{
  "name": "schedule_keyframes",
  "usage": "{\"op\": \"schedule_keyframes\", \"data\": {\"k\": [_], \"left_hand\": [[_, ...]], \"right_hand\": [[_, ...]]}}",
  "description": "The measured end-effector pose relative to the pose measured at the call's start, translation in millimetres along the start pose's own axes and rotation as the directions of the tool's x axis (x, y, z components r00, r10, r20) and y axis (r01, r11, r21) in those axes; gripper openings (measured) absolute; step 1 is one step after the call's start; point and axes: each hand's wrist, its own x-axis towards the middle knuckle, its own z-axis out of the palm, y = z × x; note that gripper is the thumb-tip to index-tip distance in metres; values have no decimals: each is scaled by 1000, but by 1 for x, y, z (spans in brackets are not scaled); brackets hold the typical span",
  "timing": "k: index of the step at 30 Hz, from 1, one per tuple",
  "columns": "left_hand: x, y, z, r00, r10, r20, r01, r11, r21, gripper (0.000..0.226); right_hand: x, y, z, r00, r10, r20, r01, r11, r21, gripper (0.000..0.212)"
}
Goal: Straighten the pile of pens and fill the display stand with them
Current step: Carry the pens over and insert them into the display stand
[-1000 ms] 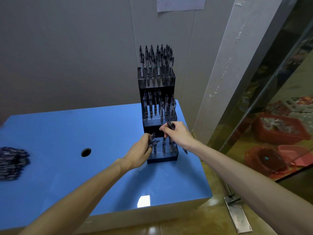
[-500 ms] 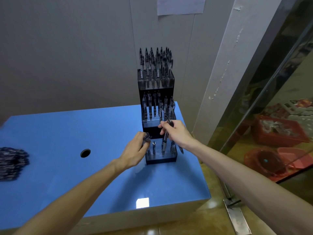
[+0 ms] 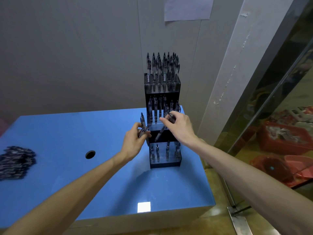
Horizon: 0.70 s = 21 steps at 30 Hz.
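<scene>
Pens first: our right hand (image 3: 179, 126) pinches one pen (image 3: 162, 128) between thumb and fingertips, tilted, tip down toward the gap between the stand's middle and bottom tiers. Our left hand (image 3: 133, 141) is curled around a small bundle of spare pens (image 3: 143, 127), one sticking up above the knuckles; exact count we can't tell. Both hands sit right at the front-left of the display stand (image 3: 163, 126), a black three-tier stepped rack. Progress, as we judge it: the top tier (image 3: 161, 82) looks packed, the middle tier (image 3: 160, 112) looks mostly filled though our right hand hides part of it, and the bottom tier (image 3: 165, 155) holds only a few pens with open slots between them, so that's the tier in hand. Still left: the loose pile of pens (image 3: 16, 162) at the far left edge of the table, well apart from the stand and lying in rough rows, not fully squared. So we're past halfway on the stand, with the bottom tier and the pile outstanding. The surface is a glossy blue table (image 3: 67, 133) with a round cable hole (image 3: 90, 154) and a light glare patch near the front edge. Behind it is a grey wall with a paper sheet (image 3: 188, 7) stuck up high; to the right, a pale pillar, then a glass panel with red baskets (image 3: 284, 138) behind it.
</scene>
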Motion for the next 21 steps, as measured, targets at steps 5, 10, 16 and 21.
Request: {"op": "schedule_keyframes", "data": {"k": [5,10,16,21], "left_hand": [[3,-4,8,996,-48,-81,49,999,23,14],[4,-12,12,994,-106,-30,105,993,-50,2],[3,-23,14,992,-121,39,122,993,-9,13],[0,-30,14,991,-74,112,60,990,126,14]], "right_hand": [[4,4,5,996,25,86,-16,995,-102,39],[-4,13,8,964,47,263,25,964,-265,43],[-4,13,7,940,11,340,134,907,-399,47],[-7,15,16,926,36,375,141,890,-435,41]]}}
